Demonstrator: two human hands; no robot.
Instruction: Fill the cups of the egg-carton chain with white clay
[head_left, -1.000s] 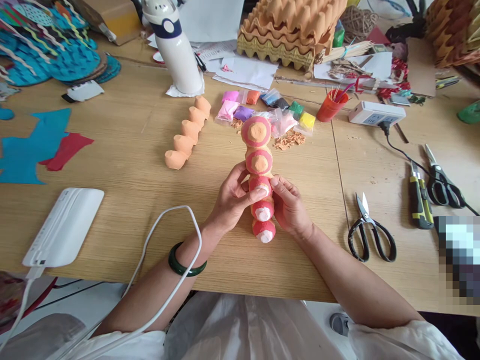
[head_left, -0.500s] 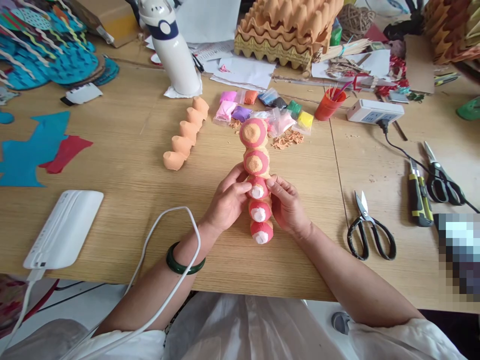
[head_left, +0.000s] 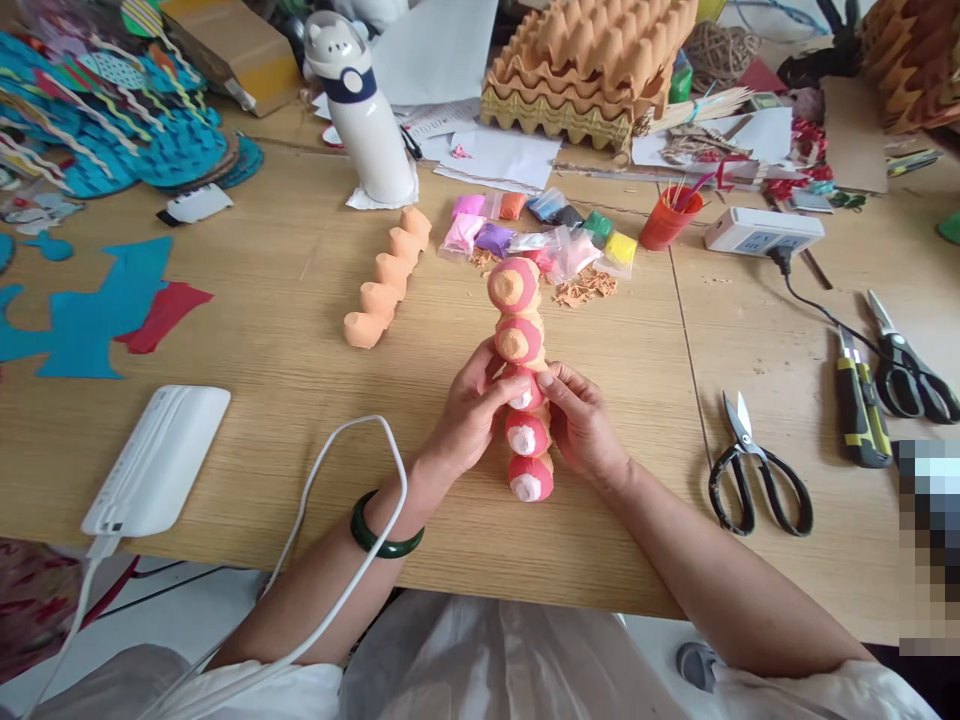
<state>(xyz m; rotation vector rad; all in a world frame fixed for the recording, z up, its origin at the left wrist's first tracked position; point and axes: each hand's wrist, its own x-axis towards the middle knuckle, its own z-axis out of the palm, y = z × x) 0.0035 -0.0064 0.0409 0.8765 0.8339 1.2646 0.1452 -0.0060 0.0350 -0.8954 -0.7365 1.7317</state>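
Note:
Between my hands, over the front of the table, is an egg carton strip, a row of several orange cups with pink-red bands around them. White clay covers the tips of the three nearest cups; the two far tips are bare orange. My left hand grips the strip's left side, its thumb pressing at the middle cup's white tip. On the right side my right hand holds the same strip, thumb by the middle cup. Fingers beneath are partly hidden. Another plain orange egg carton strip lies beyond my left hand.
Small bags of coloured clay lie beyond the strip, beside orange scraps. Black-handled scissors and a utility knife are at right. A white power bank sits left, its cable looping over my left forearm. A white bottle stands behind.
My left thumb has moved further right, onto the middle cup's white tip. The whole view has shifted slightly, with everything appearing a little lower and to the right. Both hands keep hold of the strip.

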